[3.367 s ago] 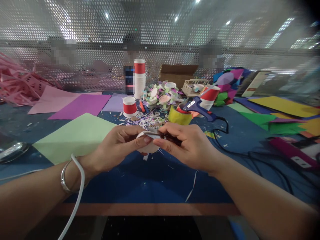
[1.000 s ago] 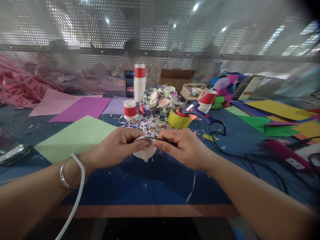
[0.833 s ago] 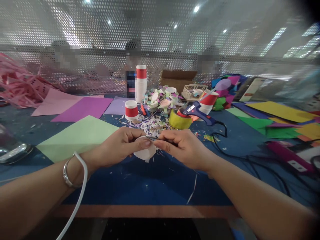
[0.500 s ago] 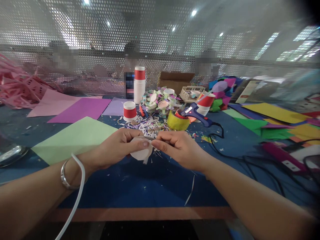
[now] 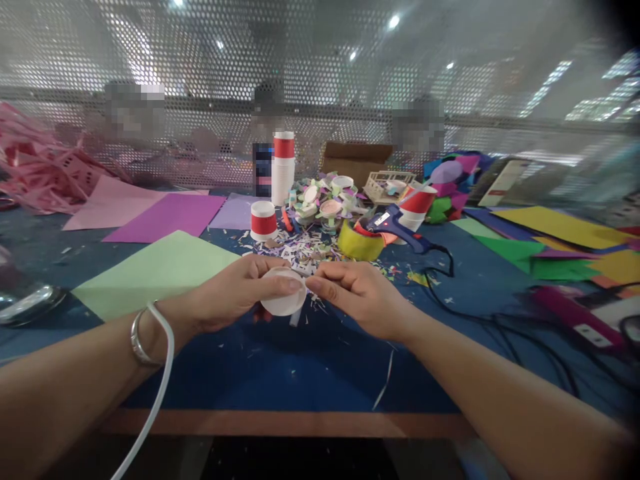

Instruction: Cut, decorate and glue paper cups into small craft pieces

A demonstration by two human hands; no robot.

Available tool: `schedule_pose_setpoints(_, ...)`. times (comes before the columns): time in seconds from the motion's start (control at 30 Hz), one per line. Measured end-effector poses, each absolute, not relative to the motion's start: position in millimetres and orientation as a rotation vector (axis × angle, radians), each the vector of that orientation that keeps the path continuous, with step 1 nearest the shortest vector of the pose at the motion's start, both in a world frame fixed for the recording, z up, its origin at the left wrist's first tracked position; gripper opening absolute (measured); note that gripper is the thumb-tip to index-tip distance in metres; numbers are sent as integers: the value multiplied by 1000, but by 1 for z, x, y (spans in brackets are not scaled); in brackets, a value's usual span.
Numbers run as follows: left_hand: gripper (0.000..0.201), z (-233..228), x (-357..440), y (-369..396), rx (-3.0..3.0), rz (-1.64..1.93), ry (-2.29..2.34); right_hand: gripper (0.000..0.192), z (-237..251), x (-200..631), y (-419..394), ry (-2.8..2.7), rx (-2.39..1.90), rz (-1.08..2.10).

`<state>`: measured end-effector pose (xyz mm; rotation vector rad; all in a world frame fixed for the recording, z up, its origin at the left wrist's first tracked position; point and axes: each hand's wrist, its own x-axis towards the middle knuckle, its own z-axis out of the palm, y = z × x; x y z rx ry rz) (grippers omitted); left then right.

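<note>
My left hand (image 5: 240,290) is closed on a round white piece (image 5: 284,303) that looks like the cut-down bottom of a paper cup, thumb lying across its face. A narrow white strip (image 5: 295,317) hangs below its rim. At the right edge of the piece, my right hand (image 5: 363,293) is closed in a pinch. Something thin and greyish shows between the two hands; what the right fingers grip is mostly hidden. Beyond the hands lie paper scraps (image 5: 305,248), and a red-and-white paper cup (image 5: 263,221) stands upside down.
A tall cup stack (image 5: 283,170) stands behind a heap of small paper pieces (image 5: 327,200). A blue glue gun (image 5: 395,223) rests by a yellow tape roll (image 5: 359,241), its cord running right past a power strip (image 5: 580,320). Coloured sheets (image 5: 155,270) lie on both sides.
The whole view has shifted slightly. Both hands stay together at the round white piece, which has tilted a little, and the hanging strip has swung slightly.
</note>
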<state>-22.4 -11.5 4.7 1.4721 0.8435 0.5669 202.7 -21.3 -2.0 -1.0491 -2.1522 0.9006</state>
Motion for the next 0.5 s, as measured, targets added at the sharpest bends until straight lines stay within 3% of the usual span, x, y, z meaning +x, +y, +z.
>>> schedule_pose_setpoints(0.5, 27, 4, -22, -12, 1422, 565, 893, 49, -6, 200, -20, -2067, -1031, 1065)
